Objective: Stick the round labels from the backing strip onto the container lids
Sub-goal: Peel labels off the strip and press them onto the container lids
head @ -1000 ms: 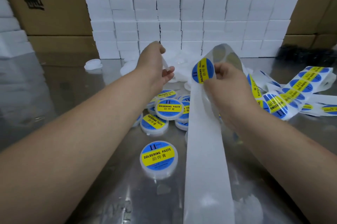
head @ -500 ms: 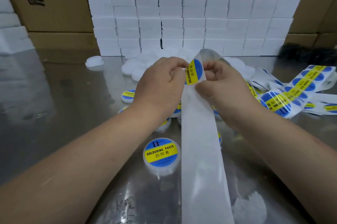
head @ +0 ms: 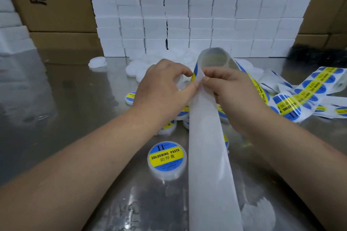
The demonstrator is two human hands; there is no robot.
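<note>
Left hand pinches the edge of a blue-and-yellow round label while the right hand pinches the white backing strip at its fold, fingertips almost meeting, above containers marked "SOLDERING PASTE" on the steel table, plain white lids and stacked white boxes behind.

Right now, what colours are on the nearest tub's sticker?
The sticker is blue with a yellow band and black writing; head view shows it.
</note>
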